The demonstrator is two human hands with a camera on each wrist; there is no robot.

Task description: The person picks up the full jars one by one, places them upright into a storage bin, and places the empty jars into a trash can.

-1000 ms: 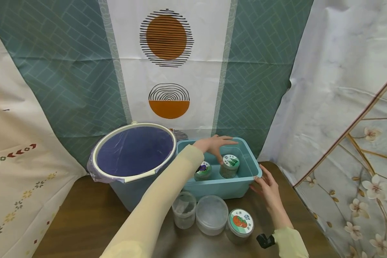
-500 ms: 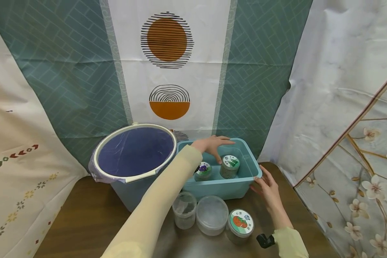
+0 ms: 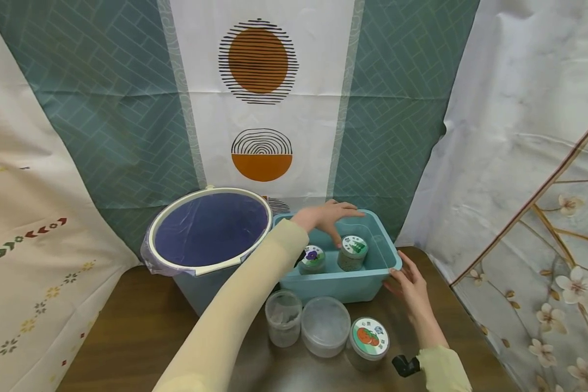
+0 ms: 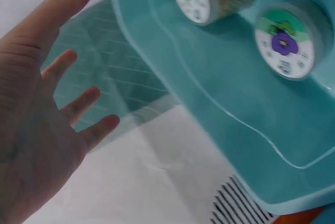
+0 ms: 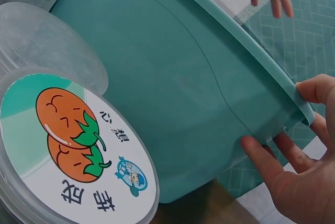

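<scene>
Teal bin (image 3: 323,284), round-cornered, 2 picture-lidded jars (image 3: 351,260) inside; right hand (image 3: 414,287) grasping bin corner; left hand (image 3: 326,218) loose, fingers spread.

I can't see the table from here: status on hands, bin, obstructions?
Left hand over bin, holding nothing. Right hand grips bin's near right corner. Two jars inside bin. Three containers close in front.

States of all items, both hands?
Teal rectangular plastic tub: lidless
Round purple-flower jar: lidded, upright
Round green-picture jar: lidded, upright
Round orange-fruit jar: lidded, upright
Tall clear plastic jar: upright
Wide translucent plastic jar: upright
Round blue bucket: upright, bag over rim
Left hand: spread, holding nothing
Right hand: gripping tub's corner
</scene>
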